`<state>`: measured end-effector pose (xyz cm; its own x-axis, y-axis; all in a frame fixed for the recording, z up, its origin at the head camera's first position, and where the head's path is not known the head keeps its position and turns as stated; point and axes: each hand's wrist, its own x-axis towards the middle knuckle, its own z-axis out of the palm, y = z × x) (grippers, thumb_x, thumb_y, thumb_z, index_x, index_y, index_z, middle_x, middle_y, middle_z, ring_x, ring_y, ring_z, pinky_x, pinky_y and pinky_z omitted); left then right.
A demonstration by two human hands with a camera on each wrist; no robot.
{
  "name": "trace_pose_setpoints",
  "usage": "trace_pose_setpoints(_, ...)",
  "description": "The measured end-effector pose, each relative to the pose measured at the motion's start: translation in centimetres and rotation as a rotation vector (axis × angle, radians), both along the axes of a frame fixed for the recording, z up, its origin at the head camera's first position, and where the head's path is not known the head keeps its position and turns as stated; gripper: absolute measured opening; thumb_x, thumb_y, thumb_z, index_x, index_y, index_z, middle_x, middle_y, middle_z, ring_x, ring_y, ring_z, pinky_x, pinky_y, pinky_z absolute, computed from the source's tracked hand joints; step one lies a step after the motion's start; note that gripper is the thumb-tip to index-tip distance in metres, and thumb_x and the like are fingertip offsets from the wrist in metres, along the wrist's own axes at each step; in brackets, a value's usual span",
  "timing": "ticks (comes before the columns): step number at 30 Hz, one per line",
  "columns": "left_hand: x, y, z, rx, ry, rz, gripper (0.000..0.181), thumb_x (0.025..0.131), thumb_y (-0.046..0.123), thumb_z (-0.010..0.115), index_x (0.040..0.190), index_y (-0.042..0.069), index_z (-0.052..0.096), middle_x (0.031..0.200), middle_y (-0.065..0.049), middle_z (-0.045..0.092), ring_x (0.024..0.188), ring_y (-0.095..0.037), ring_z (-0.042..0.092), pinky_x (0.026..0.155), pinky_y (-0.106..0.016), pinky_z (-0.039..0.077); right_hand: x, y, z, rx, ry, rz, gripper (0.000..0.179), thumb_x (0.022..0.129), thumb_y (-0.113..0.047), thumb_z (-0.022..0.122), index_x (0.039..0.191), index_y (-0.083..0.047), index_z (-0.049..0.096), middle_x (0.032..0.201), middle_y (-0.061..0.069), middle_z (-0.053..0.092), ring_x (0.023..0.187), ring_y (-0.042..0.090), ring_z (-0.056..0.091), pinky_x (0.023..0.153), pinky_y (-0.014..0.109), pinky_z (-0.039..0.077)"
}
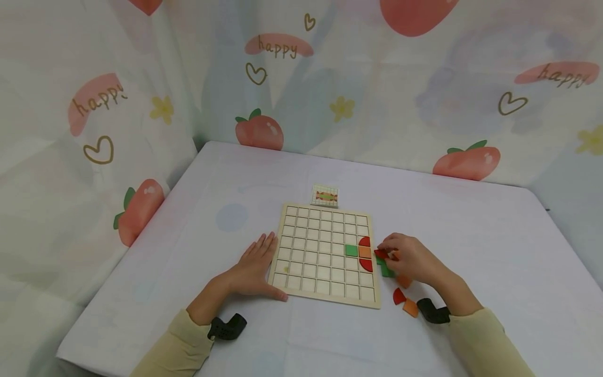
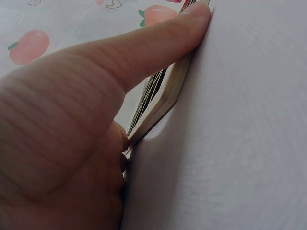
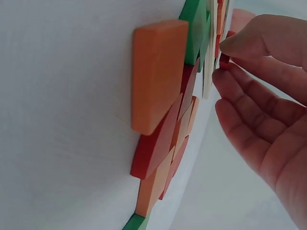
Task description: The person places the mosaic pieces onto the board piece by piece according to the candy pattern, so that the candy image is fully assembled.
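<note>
A pale wooden grid board (image 1: 330,299) lies on the table. On its right side sit a green square (image 1: 351,250), an orange square (image 1: 365,252) and two red curved pieces (image 1: 365,241), one above and one below the orange. My left hand (image 1: 254,267) rests at the board's left front corner, fingers straight along the left edge, thumb (image 2: 158,48) against the front edge. Just off the right edge, my right hand (image 1: 412,256) pinches a small red piece (image 3: 224,60) between thumb and fingers. That piece's full shape is hidden by the fingers.
Loose green, orange and red pieces lie beneath and in front of the right hand, among them an orange block (image 3: 156,76) and a red one (image 1: 399,296). A small pattern card (image 1: 325,196) stands behind the board. Printed cloth (image 1: 377,136) hangs behind the table.
</note>
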<state>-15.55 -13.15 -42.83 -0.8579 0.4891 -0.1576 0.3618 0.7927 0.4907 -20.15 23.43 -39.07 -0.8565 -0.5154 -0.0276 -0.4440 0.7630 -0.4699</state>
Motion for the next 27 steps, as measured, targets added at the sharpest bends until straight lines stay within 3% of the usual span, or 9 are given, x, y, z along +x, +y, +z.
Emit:
trace_pose_setpoints(8, 0.0, 0.0, -0.2, 0.001, 0.003, 0.001, 0.127, 0.064, 0.067, 0.069, 0.146, 0.000, -0.002, 0.152, -0.014, -0.006, 0.137, -0.025, -0.011, 0.108, -0.042, 0.001, -0.4, -0.1, -0.1, -0.017, 0.109, 0.054, 0.025, 0.075, 0.003, 0.069, 0.100, 0.002, 0.068, 0.097, 0.007, 0.060, 0.085, 0.024, 0.056, 0.073, 0.039, 0.051)
trace_pose_setpoints(27, 0.0, 0.2, -0.2, -0.005, -0.004, 0.013, 0.128, 0.063, 0.066, 0.070, 0.146, 0.000, -0.002, 0.152, -0.013, -0.006, 0.137, -0.024, -0.011, 0.108, -0.042, 0.000, -2.7, -1.4, 0.5, -0.005, -0.012, 0.123, 0.026, 0.080, 0.001, 0.068, 0.106, -0.002, 0.068, 0.100, 0.004, 0.060, 0.092, 0.022, 0.053, 0.079, 0.039, 0.048)
